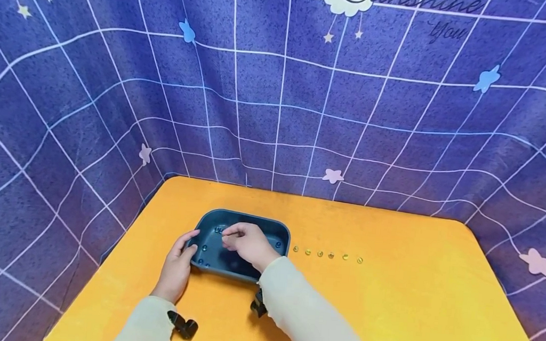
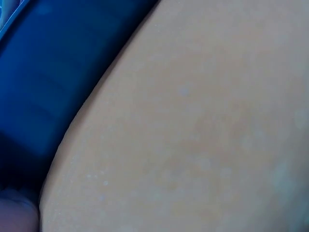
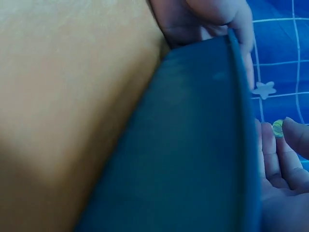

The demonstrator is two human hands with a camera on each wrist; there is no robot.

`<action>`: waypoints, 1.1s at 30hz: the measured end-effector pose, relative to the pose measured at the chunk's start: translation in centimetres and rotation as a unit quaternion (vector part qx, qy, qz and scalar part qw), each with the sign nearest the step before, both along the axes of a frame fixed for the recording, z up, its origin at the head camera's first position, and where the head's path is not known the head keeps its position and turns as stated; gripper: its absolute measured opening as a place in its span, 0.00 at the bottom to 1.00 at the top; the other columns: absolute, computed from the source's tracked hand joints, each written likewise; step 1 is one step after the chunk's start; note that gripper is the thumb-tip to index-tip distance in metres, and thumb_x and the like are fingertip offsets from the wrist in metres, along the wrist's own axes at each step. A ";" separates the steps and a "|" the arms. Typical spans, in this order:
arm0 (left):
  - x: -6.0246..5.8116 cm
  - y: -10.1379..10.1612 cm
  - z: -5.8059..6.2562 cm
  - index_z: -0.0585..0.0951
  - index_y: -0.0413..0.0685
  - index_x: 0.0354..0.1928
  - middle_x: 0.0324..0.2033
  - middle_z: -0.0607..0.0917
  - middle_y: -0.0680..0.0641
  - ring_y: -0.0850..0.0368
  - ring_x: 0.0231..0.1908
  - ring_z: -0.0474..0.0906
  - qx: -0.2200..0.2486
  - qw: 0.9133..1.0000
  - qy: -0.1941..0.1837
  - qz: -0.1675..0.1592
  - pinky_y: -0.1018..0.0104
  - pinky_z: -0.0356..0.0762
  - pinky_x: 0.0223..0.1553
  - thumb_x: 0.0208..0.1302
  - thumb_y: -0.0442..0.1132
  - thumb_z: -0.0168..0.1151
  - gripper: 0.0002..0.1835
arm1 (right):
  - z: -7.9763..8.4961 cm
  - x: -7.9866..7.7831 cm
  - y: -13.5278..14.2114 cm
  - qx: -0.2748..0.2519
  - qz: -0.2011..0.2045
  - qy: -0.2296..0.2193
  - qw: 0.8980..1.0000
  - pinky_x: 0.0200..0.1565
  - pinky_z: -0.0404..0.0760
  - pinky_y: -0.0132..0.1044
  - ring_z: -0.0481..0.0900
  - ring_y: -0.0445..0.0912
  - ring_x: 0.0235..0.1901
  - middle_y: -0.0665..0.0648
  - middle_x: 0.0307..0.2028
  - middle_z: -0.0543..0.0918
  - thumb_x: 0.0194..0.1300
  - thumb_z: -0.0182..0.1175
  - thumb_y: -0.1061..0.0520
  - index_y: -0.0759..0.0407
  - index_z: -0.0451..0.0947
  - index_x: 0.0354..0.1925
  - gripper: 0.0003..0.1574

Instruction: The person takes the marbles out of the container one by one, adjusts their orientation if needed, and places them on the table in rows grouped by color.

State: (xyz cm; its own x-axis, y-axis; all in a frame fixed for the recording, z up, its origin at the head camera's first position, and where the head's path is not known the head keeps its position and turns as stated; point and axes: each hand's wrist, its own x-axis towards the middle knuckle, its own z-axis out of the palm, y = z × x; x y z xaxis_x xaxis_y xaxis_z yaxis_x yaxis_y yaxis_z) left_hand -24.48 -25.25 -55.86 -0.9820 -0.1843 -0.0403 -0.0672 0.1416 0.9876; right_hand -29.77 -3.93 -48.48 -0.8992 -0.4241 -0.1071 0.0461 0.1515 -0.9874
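A dark blue rectangular tray stands on the orange table, with several small glass marbles lying on its floor. At the tray's left end, my left hand holds the wall, its fingers and thumb at the rim. My right hand is over the inside of the tray, its fingertips towards the left half. Between thumb and fingers it pinches a clear, yellowish glass marble, seen in the right wrist view. The left wrist view shows mostly tabletop, the tray's side and a bit of a finger.
Right of the tray, several yellowish marbles lie in a spaced row on the orange table. A blue gridded curtain hangs behind and at both sides. Black camera mounts sit at both wrists.
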 end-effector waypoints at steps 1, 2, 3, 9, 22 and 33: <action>0.0 0.0 0.0 0.69 0.59 0.75 0.80 0.55 0.50 0.51 0.79 0.44 -0.001 1.000 0.002 0.000 0.47 0.45 0.77 0.83 0.43 0.46 0.23 | 0.2 0.1 0.5 0.002 0.002 0.006 1.000 0.53 0.84 0.48 0.87 0.52 0.44 0.63 0.44 0.88 0.73 0.64 0.61 0.61 0.85 0.47 0.08; -0.1 0.1 0.0 0.69 0.59 0.75 0.80 0.54 0.50 0.51 0.79 0.44 0.000 1.000 0.003 -0.001 0.47 0.45 0.77 0.83 0.43 0.46 0.23 | 0.4 0.2 1.1 0.008 0.002 0.014 1.000 0.53 0.84 0.48 0.87 0.50 0.43 0.62 0.44 0.88 0.73 0.64 0.61 0.60 0.85 0.47 0.07; -0.1 0.1 -0.1 0.69 0.59 0.75 0.80 0.54 0.50 0.52 0.79 0.43 0.000 1.000 0.003 -0.001 0.47 0.44 0.77 0.83 0.43 0.46 0.23 | 0.6 0.4 1.6 0.016 0.000 0.025 1.000 0.53 0.84 0.48 0.87 0.49 0.43 0.60 0.43 0.88 0.73 0.64 0.60 0.59 0.85 0.47 0.07; -0.1 -0.1 -0.3 0.69 0.58 0.75 0.80 0.55 0.49 0.51 0.79 0.44 -0.003 1.000 0.006 0.003 0.47 0.45 0.77 0.83 0.44 0.48 0.23 | 1.5 1.4 5.0 0.070 -0.020 0.080 0.994 0.47 0.84 0.41 0.85 0.43 0.42 0.51 0.40 0.88 0.73 0.65 0.57 0.52 0.86 0.46 0.06; -0.2 0.0 -0.2 0.69 0.59 0.75 0.80 0.53 0.49 0.52 0.79 0.42 -0.006 1.000 0.000 0.000 0.47 0.43 0.77 0.83 0.45 0.47 0.23 | 0.5 2.6 12.4 0.096 -0.064 0.121 0.986 0.49 0.83 0.44 0.84 0.45 0.44 0.53 0.44 0.87 0.73 0.64 0.57 0.56 0.85 0.48 0.08; -0.1 0.1 -0.1 0.68 0.60 0.76 0.80 0.52 0.51 0.54 0.79 0.42 -0.005 1.000 -0.007 -0.004 0.49 0.43 0.77 0.83 0.44 0.46 0.23 | -0.9 3.1 20.2 0.180 -0.081 0.172 0.965 0.50 0.82 0.43 0.84 0.45 0.43 0.52 0.41 0.87 0.69 0.66 0.64 0.62 0.85 0.46 0.07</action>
